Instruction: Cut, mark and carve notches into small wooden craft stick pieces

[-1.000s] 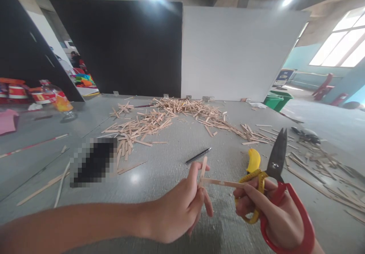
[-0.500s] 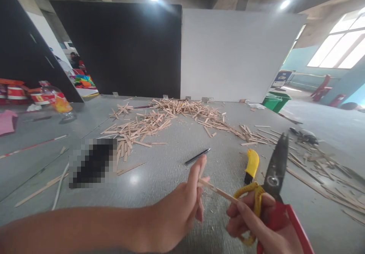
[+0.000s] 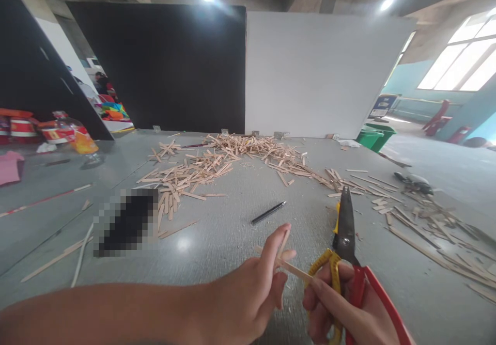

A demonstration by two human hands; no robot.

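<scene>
My left hand (image 3: 251,293) is closed at the centre front, pinching thin wooden strips that cross between thumb and fingers. One wooden strip (image 3: 296,271) runs from there to my right hand (image 3: 344,303), whose thumb and finger grip its other end. That right hand also carries scissors (image 3: 346,229) with red and yellow handles, the dark blades pointing away and close together. Just beyond my left fingertips lies a dark pen (image 3: 268,213). Behind the scissors a yellow-handled tool (image 3: 336,220) is mostly hidden.
A loose heap of short wooden pieces (image 3: 209,167) spreads across the grey table. Longer strips (image 3: 422,247) lie at right. A blurred-out dark object (image 3: 132,221), a white cable (image 3: 81,257) and a bottle (image 3: 81,138) are at left. Black and white panels (image 3: 310,76) stand behind.
The scissors have swung left and lower with my right hand, now covering most of the yellow-handled tool. Both hands have come closer together, and less of the strip shows between them.
</scene>
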